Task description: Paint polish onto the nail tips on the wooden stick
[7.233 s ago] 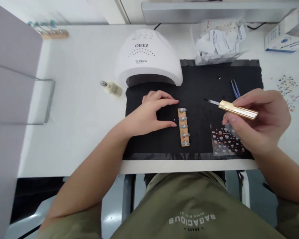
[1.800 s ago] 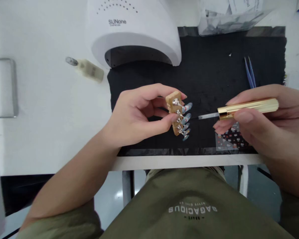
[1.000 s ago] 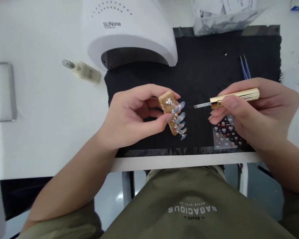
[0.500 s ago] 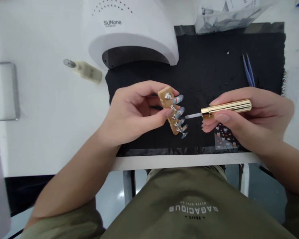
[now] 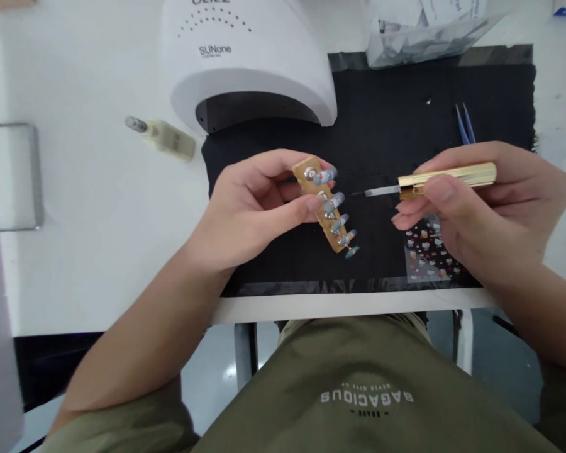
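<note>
Between its thumb and fingers, my left hand (image 5: pixel 259 211) grips a tan nail display stand (image 5: pixel 306 168) with a wavy edge. Several blue-grey press-on nails (image 5: pixel 334 202) with small red and white patterns stick out from it on silvery mounts. My right hand (image 5: pixel 490 207) pinches the ribbed gold handle of a nail polish brush (image 5: pixel 471 174). The brush's pale stem points left, its dark tip apart from the nails by a small gap. Below my right hand lies a clear sticker sheet (image 5: pixel 427 255) with red, white and black figures, partly covered by the hand.
A white nail lamp (image 5: pixel 249 56) stands at the back on a black mat (image 5: pixel 382 138). Blue tweezers (image 5: pixel 465 126) lie beyond my right hand. A clear box of packets (image 5: pixel 424 44) is at the back right; a cream bottle (image 5: pixel 170 138) and a metal frame (image 5: pixel 38 176) are leftward.
My right hand has drawn the brush up and to the right, away from the nails. The stand has tilted slightly in my left hand.
</note>
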`<state>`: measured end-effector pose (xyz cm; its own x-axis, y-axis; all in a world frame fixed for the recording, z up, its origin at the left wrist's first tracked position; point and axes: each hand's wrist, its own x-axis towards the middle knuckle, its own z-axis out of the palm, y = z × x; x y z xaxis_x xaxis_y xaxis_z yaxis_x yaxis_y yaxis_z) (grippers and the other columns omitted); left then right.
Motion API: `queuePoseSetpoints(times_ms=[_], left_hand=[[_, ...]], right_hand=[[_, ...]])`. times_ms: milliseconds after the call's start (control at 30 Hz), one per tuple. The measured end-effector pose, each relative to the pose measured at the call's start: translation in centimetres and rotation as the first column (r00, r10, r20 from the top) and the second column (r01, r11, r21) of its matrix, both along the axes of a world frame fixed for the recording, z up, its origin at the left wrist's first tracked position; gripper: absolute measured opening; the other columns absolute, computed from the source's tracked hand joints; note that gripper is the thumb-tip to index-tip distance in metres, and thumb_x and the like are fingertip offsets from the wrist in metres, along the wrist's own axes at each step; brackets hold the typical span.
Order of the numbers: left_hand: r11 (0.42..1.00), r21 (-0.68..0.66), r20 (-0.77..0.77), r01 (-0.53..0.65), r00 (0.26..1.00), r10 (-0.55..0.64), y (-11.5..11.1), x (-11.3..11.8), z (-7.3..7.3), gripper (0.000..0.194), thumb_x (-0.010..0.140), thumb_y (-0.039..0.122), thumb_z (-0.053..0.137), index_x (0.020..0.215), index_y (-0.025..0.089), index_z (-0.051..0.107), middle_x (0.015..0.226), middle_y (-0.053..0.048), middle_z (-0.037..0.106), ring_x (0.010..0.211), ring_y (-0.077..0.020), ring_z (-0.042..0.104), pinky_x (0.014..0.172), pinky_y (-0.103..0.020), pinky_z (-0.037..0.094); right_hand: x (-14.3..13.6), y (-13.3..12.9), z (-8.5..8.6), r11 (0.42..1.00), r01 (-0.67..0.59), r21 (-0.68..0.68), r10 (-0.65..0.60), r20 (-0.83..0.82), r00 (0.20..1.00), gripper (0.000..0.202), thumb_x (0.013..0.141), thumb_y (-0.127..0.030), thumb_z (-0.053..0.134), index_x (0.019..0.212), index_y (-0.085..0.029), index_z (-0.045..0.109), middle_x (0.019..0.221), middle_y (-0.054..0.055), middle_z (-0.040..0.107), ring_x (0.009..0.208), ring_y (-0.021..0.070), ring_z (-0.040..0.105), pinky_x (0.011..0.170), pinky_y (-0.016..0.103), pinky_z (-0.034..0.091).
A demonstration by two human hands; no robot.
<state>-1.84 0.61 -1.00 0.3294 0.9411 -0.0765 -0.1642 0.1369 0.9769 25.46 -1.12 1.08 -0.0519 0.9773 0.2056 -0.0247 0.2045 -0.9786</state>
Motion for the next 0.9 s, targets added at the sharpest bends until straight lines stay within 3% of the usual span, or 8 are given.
queuePoseSetpoints(times_ms=[167,367,533,700,900], left_hand=[[0.996,-0.089,0.026,0.013,1.0,-0.011,-0.2,0.2,0.3,0.029,0.091,0.025,0.102,0.117,0.03,0.091,0.111,-0.003,0.086,0.102,-0.0228,0.087,0.087,-0.034,0.077],[0.998,-0.027,0.039,0.051,0.998,-0.05,-0.3,0.5,0.0,0.032,0.091,0.026,0.102,0.12,0.028,0.09,0.114,-0.001,0.086,0.104,-0.0206,0.084,0.091,-0.034,0.075],[0.998,0.009,0.054,0.065,0.996,-0.066,-0.4,0.4,-0.6,0.034,0.092,0.022,0.101,0.123,0.03,0.091,0.116,0.0,0.086,0.102,-0.0179,0.083,0.09,-0.029,0.075],[0.982,0.152,0.108,0.113,0.986,-0.13,-0.3,0.1,-1.2,0.039,0.091,0.022,0.1,0.128,0.027,0.09,0.112,0.002,0.086,0.098,-0.0159,0.082,0.089,-0.025,0.075],[0.995,0.07,0.053,0.065,0.996,-0.069,-0.5,0.3,-0.1,0.03,0.091,0.026,0.101,0.119,0.034,0.093,0.109,-0.002,0.085,0.097,-0.021,0.088,0.088,-0.032,0.078]], right_hand=[[0.2,-0.7,0.8,0.997,-0.076,-0.019,0.077,0.039,0.996,0.02,0.095,-0.021,0.095,0.111,-0.034,0.094,0.085,-0.006,0.09,0.066,0.0188,0.086,0.049,0.028,0.069],[0.0,-0.8,1.3,0.989,-0.126,-0.073,0.13,0.057,0.99,0.014,0.096,-0.027,0.095,0.108,-0.034,0.093,0.086,-0.009,0.09,0.071,0.0162,0.088,0.059,0.025,0.073],[-0.4,-0.6,1.1,0.986,-0.142,-0.089,0.143,0.016,0.99,0.016,0.096,-0.02,0.092,0.104,-0.033,0.091,0.089,-0.013,0.09,0.072,0.0139,0.088,0.066,0.024,0.075],[-0.2,-0.6,0.9,0.99,-0.108,-0.089,0.114,0.063,0.991,0.011,0.097,-0.026,0.093,0.105,-0.033,0.091,0.087,-0.011,0.089,0.071,0.0128,0.087,0.064,0.021,0.073],[0.2,0.0,0.1,0.999,-0.003,-0.046,0.004,0.018,1.0,0.006,0.099,-0.029,0.092,0.104,-0.032,0.094,0.086,-0.008,0.088,0.069,0.0116,0.084,0.069,0.021,0.075]])
